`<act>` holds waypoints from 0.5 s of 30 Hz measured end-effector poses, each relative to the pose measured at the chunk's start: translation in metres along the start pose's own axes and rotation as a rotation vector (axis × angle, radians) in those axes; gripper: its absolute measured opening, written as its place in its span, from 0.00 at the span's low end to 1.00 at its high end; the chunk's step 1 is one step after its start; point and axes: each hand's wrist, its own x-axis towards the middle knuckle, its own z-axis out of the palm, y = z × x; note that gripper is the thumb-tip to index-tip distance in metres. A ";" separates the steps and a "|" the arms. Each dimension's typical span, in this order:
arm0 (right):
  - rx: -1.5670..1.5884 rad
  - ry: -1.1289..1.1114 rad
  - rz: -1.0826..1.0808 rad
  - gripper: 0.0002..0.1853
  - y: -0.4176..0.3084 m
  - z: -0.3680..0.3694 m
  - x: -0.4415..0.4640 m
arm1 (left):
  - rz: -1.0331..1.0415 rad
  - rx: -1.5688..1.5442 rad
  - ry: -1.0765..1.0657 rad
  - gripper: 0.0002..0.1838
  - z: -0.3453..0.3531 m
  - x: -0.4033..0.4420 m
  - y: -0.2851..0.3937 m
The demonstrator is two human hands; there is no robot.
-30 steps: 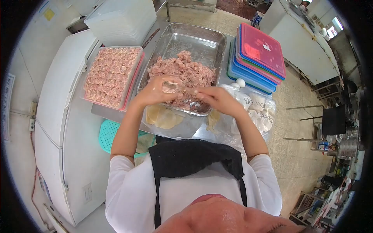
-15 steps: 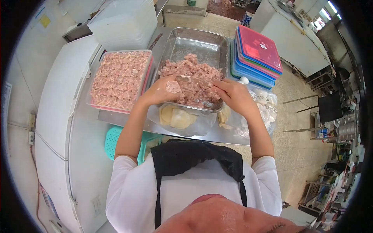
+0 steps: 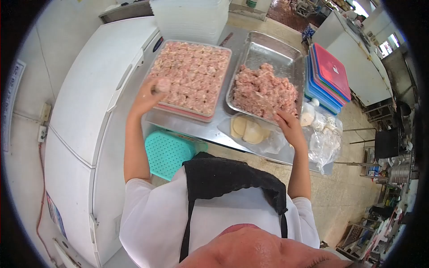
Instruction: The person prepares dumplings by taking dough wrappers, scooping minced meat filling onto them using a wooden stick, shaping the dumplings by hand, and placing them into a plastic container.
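Note:
My left hand [image 3: 145,99] is closed around a small meat-filled dumpling [image 3: 163,85], its round top showing between thumb and fingers. It hovers at the near left edge of a clear plastic box [image 3: 213,117] packed with rows of similar dumplings [image 3: 190,73]. At the front of a metal tray [image 3: 277,48], my right hand [image 3: 290,127] grips a thin flat spatula [image 3: 267,106], which blends into the minced meat [image 3: 263,87] heaped there. Round yellowish dough wrappers [image 3: 250,130] lie on plastic just in front of the tray.
Stacked coloured lids [image 3: 330,73] stand right of the tray. A bag of white pieces [image 3: 325,136] lies at the table's right end. White stacked containers [image 3: 190,20] rise behind the box. A white freezer [image 3: 96,85] borders the left, and a turquoise stool [image 3: 167,154] sits below the table edge.
My left hand has left the meat tray and moved left to the box with the dumpling. My right hand stays by the tray with the spatula. The view has turned left.

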 end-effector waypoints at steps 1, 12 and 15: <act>0.079 -0.007 0.140 0.15 -0.004 0.001 -0.006 | -0.020 0.152 0.025 0.32 -0.016 -0.002 -0.015; 0.388 0.096 0.540 0.17 -0.009 0.011 -0.031 | -0.166 0.818 -0.083 0.40 -0.027 0.014 -0.034; 0.358 0.064 0.524 0.18 -0.010 0.002 -0.028 | -0.250 0.755 -0.174 0.41 -0.023 0.019 -0.044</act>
